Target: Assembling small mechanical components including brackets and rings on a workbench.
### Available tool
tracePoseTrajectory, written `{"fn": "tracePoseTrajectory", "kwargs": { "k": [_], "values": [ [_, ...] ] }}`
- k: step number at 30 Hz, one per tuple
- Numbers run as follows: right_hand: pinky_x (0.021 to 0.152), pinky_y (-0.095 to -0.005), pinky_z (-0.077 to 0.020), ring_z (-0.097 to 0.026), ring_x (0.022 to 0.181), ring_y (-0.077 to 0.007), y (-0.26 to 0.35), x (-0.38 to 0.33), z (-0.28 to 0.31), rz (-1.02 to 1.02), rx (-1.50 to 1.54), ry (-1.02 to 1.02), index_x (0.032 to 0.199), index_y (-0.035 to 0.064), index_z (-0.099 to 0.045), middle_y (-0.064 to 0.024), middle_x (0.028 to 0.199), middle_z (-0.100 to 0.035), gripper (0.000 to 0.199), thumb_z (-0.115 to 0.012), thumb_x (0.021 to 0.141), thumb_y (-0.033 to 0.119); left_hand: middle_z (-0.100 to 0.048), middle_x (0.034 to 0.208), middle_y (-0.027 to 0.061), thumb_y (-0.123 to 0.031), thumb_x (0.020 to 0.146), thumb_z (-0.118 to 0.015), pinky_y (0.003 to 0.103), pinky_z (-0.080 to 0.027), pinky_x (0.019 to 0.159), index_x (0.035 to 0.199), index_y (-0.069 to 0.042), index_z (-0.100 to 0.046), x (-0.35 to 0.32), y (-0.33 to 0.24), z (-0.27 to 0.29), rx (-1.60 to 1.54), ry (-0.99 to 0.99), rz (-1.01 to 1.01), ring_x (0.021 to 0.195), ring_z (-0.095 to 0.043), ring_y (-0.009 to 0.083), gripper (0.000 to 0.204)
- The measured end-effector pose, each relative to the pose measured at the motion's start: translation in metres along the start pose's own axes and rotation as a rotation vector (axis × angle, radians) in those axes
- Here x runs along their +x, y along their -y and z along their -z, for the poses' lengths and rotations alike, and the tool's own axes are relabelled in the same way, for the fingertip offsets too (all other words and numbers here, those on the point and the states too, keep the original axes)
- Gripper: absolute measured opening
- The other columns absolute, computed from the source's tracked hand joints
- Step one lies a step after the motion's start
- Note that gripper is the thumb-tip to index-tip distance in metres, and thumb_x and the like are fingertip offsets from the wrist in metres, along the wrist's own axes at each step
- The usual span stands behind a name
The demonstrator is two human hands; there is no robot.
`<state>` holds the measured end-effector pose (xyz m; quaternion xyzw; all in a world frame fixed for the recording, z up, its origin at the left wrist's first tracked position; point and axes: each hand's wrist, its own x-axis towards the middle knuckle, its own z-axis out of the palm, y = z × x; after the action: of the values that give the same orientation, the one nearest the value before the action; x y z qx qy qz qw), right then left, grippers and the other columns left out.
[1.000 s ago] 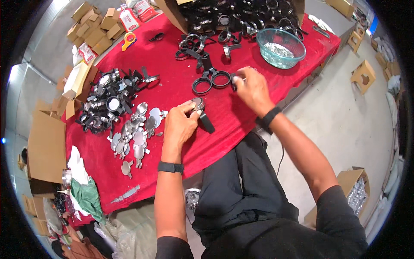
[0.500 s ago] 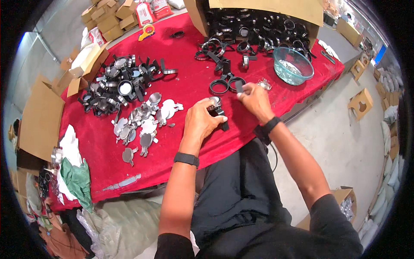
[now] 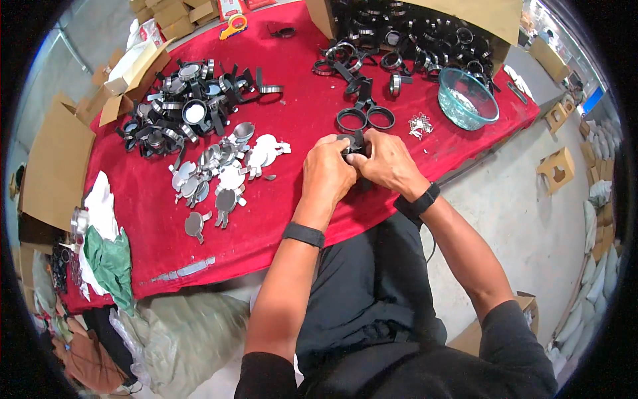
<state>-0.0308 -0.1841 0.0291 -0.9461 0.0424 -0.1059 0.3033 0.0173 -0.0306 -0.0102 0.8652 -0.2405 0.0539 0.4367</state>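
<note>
My left hand (image 3: 328, 170) and my right hand (image 3: 391, 161) meet near the table's front edge. Both are closed on one small black ring part (image 3: 355, 142) with a black tab; the fingers cover much of it. Just beyond the fingertips lie two joined-looking black rings (image 3: 351, 120) with tabs pointing away. To the right of them is a little heap of small metal pins or springs (image 3: 420, 125). Left of my left hand, loose silver round discs with lugs (image 3: 226, 199) are spread out. Behind those rises a pile of black-and-silver ring parts (image 3: 193, 112).
A red cloth (image 3: 153, 226) covers the table. At the back, an open carton (image 3: 458, 13) spills black rings. A clear glass bowl (image 3: 484, 114) of small metal pieces stands right. A tape dispenser (image 3: 234, 26) is far left; white and green cloths (image 3: 113, 263) hang near left.
My right hand has come in from the two rings to join my left on the held part, bringing a dark flat piece. The view has shifted slightly.
</note>
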Motion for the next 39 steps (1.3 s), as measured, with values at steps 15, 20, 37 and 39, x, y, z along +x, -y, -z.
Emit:
{"fn": "tracePoseTrajectory", "kwargs": {
  "k": [15,20,37,39],
  "values": [
    [0.072,-0.0529,-0.0510,-0.066,0.080,-0.0444,-0.029,0.003,-0.013,0.296,0.019,-0.105,0.084,-0.0027,-0.063,-0.0236,0.081,-0.065,0.027,-0.077,0.085,0.021,-0.074,0.126,0.0249,-0.022,0.081,-0.082,0.049,-0.060,0.097,0.119,-0.004,-0.080,0.001,-0.012,0.004,0.031,0.043,0.043,0.113,-0.073,0.0429,0.042],
    [0.072,-0.0518,-0.0520,-0.066,0.081,-0.0443,-0.046,-0.010,-0.010,0.356,-0.001,-0.123,0.089,-0.0012,-0.064,-0.0207,0.083,-0.065,0.019,-0.074,0.091,0.015,-0.075,0.127,0.0246,-0.028,0.072,-0.091,0.047,-0.060,0.100,0.122,-0.005,-0.080,-0.001,-0.018,0.012,0.018,0.057,-0.004,0.114,-0.074,0.0414,0.056],
    [0.066,-0.0488,-0.0494,-0.067,0.071,-0.0416,-0.091,-0.008,-0.029,-0.131,0.332,-0.521,0.086,-0.0008,-0.065,-0.0255,0.077,-0.065,0.030,-0.066,0.100,0.026,-0.051,0.162,0.0264,-0.025,0.082,-0.090,0.042,-0.039,0.126,0.154,0.002,-0.056,-0.007,0.023,0.026,-0.149,0.329,0.027,0.153,-0.048,0.0330,0.084],
    [0.066,-0.0502,-0.0497,-0.068,0.073,-0.0438,-0.087,-0.006,-0.034,-0.111,0.340,-0.504,0.086,-0.0007,-0.065,-0.0260,0.077,-0.065,0.030,-0.066,0.100,0.026,-0.053,0.160,0.0256,-0.032,0.081,-0.091,0.041,-0.039,0.126,0.150,0.002,-0.060,-0.009,0.016,0.034,-0.058,0.342,0.050,0.153,-0.048,0.0325,0.083]
  ]
}}
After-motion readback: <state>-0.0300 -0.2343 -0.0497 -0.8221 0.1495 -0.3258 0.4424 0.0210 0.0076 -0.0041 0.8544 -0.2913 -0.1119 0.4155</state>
